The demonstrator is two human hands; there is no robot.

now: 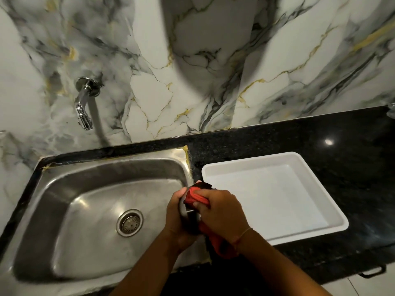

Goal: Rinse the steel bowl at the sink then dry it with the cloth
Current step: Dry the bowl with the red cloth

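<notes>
- Steel bowl [189, 212] sits low centre of the frame, over the right rim of the sink [111, 167], held between both hands, mostly covered by them; only a dark curved sliver of it shows.
- Left hand [176, 218] cups the bowl from the left side, fingers curled round it, thumb tip near the top edge.
- Right hand [220, 212] is closed on a red cloth [197, 197], fingers bent and pressing the cloth against the bowl.
- The cloth bunches up above the knuckles and a tail of it hangs out below the right wrist, lower centre-right.
- Thin thread band [244, 232] on the right wrist.
- The sink fills the lower left; round drain [129, 223] in its middle.
- Chrome tap [84, 103] on the marble wall [192, 60], upper left; no water stream visible.
- White square tray [299, 165] lies on the black counter [352, 167], right of centre, just beside the hands; the cloth's top edge overlaps its near-left corner in the view.
- Dark handle [372, 273] pokes out under the counter edge, lower right.
</notes>
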